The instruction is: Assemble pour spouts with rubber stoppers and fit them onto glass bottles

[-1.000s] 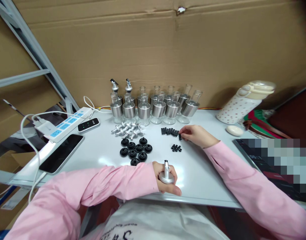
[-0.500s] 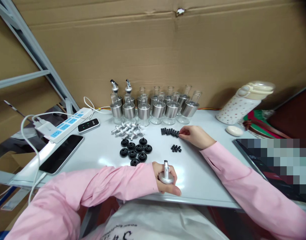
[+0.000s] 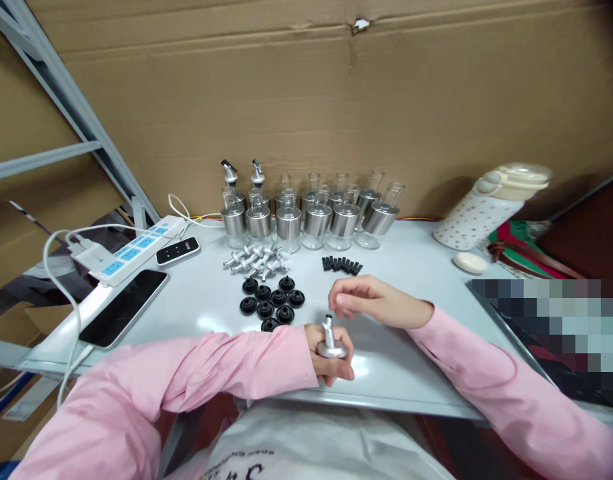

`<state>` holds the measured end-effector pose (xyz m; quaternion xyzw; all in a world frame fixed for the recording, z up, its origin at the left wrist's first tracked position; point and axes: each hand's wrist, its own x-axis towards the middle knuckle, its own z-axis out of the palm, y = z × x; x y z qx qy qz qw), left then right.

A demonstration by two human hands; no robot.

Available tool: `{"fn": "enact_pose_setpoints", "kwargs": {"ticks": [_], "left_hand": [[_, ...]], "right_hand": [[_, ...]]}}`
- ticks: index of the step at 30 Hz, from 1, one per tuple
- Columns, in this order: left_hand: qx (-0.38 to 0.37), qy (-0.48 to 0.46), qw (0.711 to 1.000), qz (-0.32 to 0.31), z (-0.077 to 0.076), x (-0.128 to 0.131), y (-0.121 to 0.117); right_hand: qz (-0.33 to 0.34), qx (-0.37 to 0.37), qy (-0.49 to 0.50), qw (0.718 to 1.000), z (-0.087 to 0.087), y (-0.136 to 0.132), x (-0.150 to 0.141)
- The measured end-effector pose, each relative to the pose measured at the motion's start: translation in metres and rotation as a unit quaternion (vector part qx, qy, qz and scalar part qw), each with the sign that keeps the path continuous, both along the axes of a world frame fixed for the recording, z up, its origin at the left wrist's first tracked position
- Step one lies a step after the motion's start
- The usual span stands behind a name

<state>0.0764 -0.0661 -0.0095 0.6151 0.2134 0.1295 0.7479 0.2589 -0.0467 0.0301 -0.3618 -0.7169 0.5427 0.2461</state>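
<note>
One silver pourer top [image 3: 330, 345], upright, clasped in left hand [image 3: 331, 366]; right hand [image 3: 373, 300] curled just beyond it, cannot tell if its grip holds anything.

Left arm [image 3: 211, 367] in from 8 o'clock; left hand [image 3: 329, 368] curled, thumb [image 3: 342, 369] toward 3. Right arm [image 3: 491, 373] from 4 o'clock; right hand [image 3: 379, 300] at left's 1 o'clock, fingers [image 3: 342, 287] bent.
</note>
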Motion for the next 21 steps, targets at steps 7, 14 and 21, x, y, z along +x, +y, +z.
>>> {"fn": "enact_pose_setpoints", "kwargs": {"ticks": [7,14,21], "left_hand": [[0.031,-0.015,0.999,0.013,0.001,0.003,0.001],[-0.026,0.024,0.996,0.081,-0.002,0.007,0.005],[-0.006,-0.003,0.998,0.059,-0.009,0.008,0.005]], "right_hand": [[0.057,-0.033,0.007,0.998,-0.003,-0.007,-0.011],[0.005,0.146,-0.066,0.987,-0.007,-0.006,-0.012],[-0.009,0.203,-0.123,0.971,-0.006,-0.008,-0.016]]}}
